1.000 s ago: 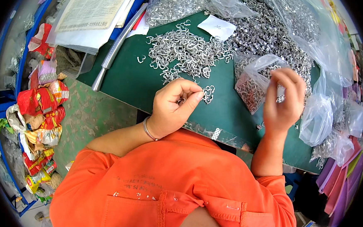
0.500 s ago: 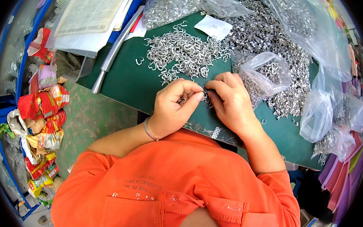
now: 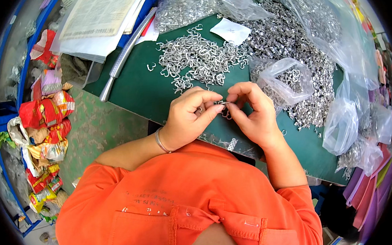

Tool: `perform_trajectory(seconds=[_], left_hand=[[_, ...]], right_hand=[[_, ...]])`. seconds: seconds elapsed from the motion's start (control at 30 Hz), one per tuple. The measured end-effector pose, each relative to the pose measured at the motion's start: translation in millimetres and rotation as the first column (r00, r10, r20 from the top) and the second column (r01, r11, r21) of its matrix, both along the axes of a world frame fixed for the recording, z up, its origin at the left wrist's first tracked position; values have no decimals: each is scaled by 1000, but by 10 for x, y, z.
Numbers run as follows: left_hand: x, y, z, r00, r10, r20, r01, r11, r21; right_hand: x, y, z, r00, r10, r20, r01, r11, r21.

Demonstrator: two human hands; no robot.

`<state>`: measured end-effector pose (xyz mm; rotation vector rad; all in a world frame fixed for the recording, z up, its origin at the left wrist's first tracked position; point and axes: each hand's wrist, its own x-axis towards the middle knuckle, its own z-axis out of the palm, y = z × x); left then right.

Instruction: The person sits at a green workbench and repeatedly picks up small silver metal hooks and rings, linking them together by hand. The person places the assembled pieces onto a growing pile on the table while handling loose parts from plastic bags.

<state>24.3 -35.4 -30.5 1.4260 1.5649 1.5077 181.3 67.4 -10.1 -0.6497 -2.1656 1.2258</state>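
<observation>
Near the front edge of the green table top (image 3: pixel 157 108), my two hands meet fingertip to fingertip. My left hand (image 3: pixel 191 111) is closed in a pinch on a small silvery metal piece (image 3: pixel 223 103). The thumb and index finger of my right hand (image 3: pixel 254 114) pinch the other end of it. Its exact shape is too small to make out. Just beyond my hands lies a loose pile of pale silver curved metal clips (image 3: pixel 197 62). Farther right spreads a bigger heap of darker small metal pieces (image 3: pixel 289 40), with a clear plastic bag (image 3: pixel 287 78) of clips at its near side.
A long metal-handled tool (image 3: pixel 124 55) lies at the left edge beside papers (image 3: pixel 102 16). Large plastic bags (image 3: pixel 339 37) cover the right side. A white paper slip (image 3: pixel 231 30) rests between the piles. Blue shelving (image 3: pixel 20 79) with colourful packets (image 3: pixel 47 113) stands at the left.
My right hand has turned and its fingers have lifted and opened out a little, bringing the small metal piece between the fingertips into sight. My left hand has barely moved.
</observation>
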Motion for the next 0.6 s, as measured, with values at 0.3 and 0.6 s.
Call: perform_trajectory(seconds=[0.3,0.6], left_hand=[[-12,12,-1,999,-29,-38,31,998,55],[-11,-78,-98,986,0,167,2,1000,-11]], right_hand=[[19,-15,-29,987,36,-157,-35,999,13],[409,400,361,816,-572,-86,424,490,761]])
